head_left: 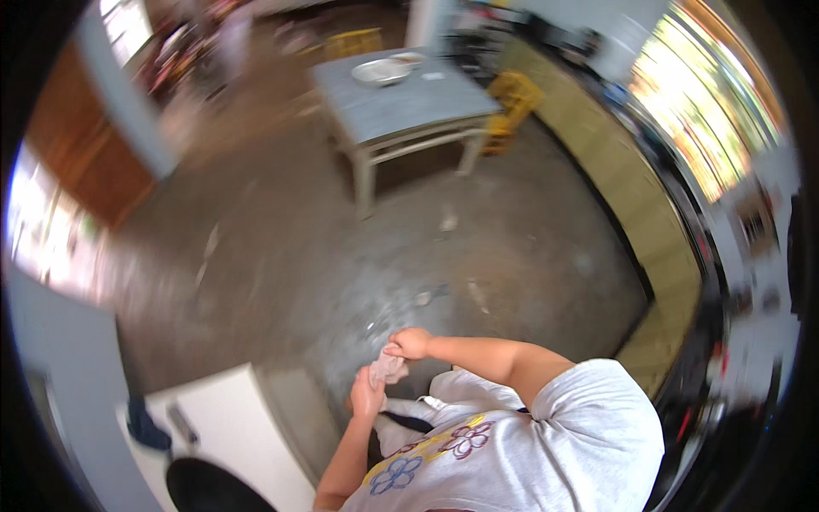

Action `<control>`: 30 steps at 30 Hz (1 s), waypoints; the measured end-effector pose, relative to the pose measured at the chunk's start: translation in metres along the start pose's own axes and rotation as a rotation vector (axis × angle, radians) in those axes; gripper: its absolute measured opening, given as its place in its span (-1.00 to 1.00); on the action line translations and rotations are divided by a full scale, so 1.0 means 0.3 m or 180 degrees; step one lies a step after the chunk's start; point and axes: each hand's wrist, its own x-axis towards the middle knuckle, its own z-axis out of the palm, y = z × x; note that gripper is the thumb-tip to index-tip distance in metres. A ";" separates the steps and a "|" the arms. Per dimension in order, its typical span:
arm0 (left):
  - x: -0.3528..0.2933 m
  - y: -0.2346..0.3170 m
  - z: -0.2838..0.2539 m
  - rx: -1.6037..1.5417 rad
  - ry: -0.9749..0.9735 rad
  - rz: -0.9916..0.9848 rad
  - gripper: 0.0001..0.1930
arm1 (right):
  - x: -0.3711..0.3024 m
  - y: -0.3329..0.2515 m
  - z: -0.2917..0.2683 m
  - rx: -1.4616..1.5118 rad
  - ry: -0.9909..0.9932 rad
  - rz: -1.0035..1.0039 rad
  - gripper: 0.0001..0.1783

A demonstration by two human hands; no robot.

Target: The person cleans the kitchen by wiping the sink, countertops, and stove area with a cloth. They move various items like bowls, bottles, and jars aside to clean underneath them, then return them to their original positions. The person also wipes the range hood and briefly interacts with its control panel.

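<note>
We hold a small crumpled cloth (pixel 388 369) between both hands in front of our body over the concrete floor (pixel 341 256), left hand (pixel 367 398) gripping it from below and right hand (pixel 409 343) pinching its top, seemingly to wring it.

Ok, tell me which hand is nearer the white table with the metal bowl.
Right. The right hand sits just above the crumpled cloth, toward the table; the left hand is below the cloth, farther away.

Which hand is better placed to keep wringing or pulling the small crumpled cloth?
Probably the right hand: it pinches the small crumpled cloth from above, while the left hand supports it from underneath.
</note>
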 end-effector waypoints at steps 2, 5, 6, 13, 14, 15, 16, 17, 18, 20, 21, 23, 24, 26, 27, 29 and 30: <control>0.109 0.248 0.189 0.0195 -0.0684 -0.0050 -0.56 | -0.272 0.226 -0.158 0.0700 0.0101 0.0759 -0.34; 0.247 0.629 0.546 0.0162 -0.0842 0.1034 -0.54 | -0.691 0.635 -0.282 0.2297 0.0515 0.1614 -0.25; 0.268 0.760 0.645 0.0131 -0.1054 0.1271 -0.55 | -0.820 0.763 -0.248 0.2256 0.1070 0.1634 -0.19; 0.553 1.313 1.296 0.0308 -0.2661 0.1198 -0.45 | -1.445 1.207 -0.327 0.2930 0.2486 0.1610 -0.23; 0.611 1.384 1.386 0.0303 -0.2792 0.1074 -0.43 | -1.493 1.292 -0.359 0.3159 0.2474 0.1600 -0.27; 0.671 1.406 1.474 0.0350 -0.3013 0.1063 -0.42 | -1.500 1.365 -0.319 0.2655 0.2861 0.1786 -0.35; 0.748 1.454 1.571 0.0395 -0.3157 0.1034 -0.42 | -1.530 1.454 -0.368 0.2487 0.2815 0.1970 -0.45; 0.821 1.508 1.653 0.0407 -0.3346 0.1046 -0.43 | -1.551 1.533 -0.421 0.2514 0.2854 0.1996 -0.50; 0.895 1.570 1.740 0.0400 -0.3526 0.1052 -0.44 | -1.591 1.617 -0.490 0.2524 0.2880 0.2021 -0.54; 1.024 1.717 1.905 0.0426 -0.3928 0.1079 -0.46 | -1.673 1.751 -0.638 0.2575 0.2975 0.2176 -0.58; 1.063 1.850 1.993 0.0480 -0.4087 0.1113 -0.48 | -1.720 1.836 -0.698 0.2592 0.3030 0.2246 -0.59; 1.212 1.941 2.231 0.0344 -0.4180 0.1440 -0.58 | -1.759 2.047 -0.733 0.2207 0.3387 0.2282 -0.62; 1.261 2.045 2.378 0.0378 -0.4305 0.1764 -0.58 | -1.809 2.180 -0.751 0.1771 0.3560 0.2308 -0.62; 1.278 2.212 2.570 0.0544 -0.4560 0.2157 -0.56 | -1.937 2.329 -0.861 0.2105 0.3244 0.2718 -0.61; 1.238 2.356 2.651 0.0834 -0.4695 0.2190 -0.52 | -2.042 2.367 -0.935 0.1999 0.3326 0.2822 -0.59; 1.089 2.707 2.798 0.1335 -0.5074 0.1829 -0.44 | -2.250 2.494 -0.941 0.1788 0.3559 0.3184 -0.52; 1.042 2.847 2.872 0.1570 -0.5278 0.1374 -0.41 | -2.343 2.563 -0.943 0.1776 0.3707 0.3496 -0.51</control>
